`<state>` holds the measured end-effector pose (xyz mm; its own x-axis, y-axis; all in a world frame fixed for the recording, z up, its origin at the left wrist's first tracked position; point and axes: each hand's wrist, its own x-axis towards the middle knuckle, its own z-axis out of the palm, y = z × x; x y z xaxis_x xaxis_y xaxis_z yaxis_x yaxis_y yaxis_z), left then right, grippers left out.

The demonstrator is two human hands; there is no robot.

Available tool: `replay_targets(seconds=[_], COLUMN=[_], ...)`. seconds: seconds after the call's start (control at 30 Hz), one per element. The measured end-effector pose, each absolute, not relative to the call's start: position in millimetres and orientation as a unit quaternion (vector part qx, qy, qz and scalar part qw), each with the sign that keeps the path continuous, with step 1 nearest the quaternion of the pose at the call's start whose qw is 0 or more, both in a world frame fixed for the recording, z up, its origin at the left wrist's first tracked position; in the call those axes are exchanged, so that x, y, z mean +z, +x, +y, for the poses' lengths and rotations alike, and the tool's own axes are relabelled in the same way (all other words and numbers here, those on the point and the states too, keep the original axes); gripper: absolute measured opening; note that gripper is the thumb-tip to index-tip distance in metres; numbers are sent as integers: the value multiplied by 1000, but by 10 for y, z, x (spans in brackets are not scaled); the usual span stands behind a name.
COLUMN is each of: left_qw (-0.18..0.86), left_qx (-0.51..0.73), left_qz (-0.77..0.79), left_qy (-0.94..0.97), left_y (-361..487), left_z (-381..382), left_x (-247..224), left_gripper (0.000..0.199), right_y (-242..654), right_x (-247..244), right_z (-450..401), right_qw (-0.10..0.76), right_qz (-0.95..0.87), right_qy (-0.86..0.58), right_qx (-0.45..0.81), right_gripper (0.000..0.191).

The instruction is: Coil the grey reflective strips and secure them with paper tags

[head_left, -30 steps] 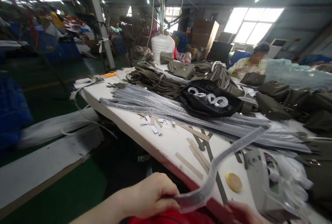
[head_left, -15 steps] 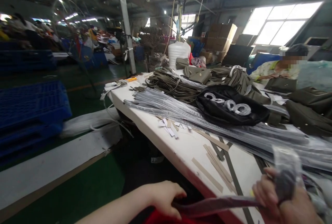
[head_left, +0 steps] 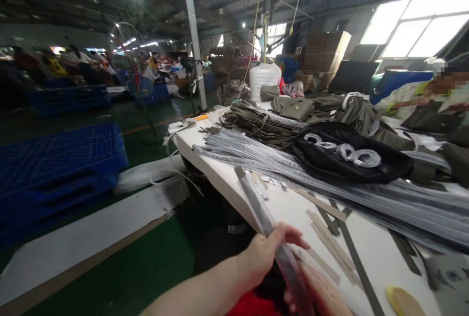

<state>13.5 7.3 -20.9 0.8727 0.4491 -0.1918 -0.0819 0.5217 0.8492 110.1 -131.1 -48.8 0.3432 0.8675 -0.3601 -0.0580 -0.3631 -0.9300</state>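
Observation:
A long dark strap in a clear plastic sleeve slants from my lap up over the table's near edge. My left hand is closed around its middle, with the thumb on one side and the fingers past the other. Lower down, my right hand grips the same strap near its lower part; some of its fingers are hidden behind it. Beyond the strap's far end lie small white paper slips. Tan strips and a dark narrow strip rest on the white table.
Many sleeved straps lie across the table beside a black bag holding white rolls. A yellow round object sits at the near right. Blue pallets and a long white board are on the left. A co-worker sits across.
The strap ran sideways between my hands, with a folded part in my right hand. Now it points up and away over the table, and my right hand has come left, close to my left.

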Motion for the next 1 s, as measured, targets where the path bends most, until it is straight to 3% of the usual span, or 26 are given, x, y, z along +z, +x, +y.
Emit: replay_targets(seconds=[0.07,0.27,0.5,0.63,0.87,1.0], left_qw=[849,754,658,618,692,718], left_qx=[101,153,-220,-353,-366,-396], left_qz=[171,258,163,108,74,43], left_qy=[489,584,701,694,618,571], left_y=[113,-204,-447,-383,-400,-450], left_z=[-2,733,1257,1190,1221,1206], left_x=[-322,-192,-90,-198,-325,-254], left_gripper=[62,60,47,48,63,56], right_y=[1108,1303,1383,1420,1553,1563], right_x=[-505,-607,-534,-562,-583,-536], right_z=[-1210,-1343,-1425,-1442,-1506,-1458], right_qw=[464,390,292,279,266,243], right_qz=[-327,-366,-450,-439,-490,-529], right_qy=[-650,-685,-662,-662,-670,-663], right_qx=[505,494,523,540,491,471], right_gripper=[64,58,48,46,40,29])
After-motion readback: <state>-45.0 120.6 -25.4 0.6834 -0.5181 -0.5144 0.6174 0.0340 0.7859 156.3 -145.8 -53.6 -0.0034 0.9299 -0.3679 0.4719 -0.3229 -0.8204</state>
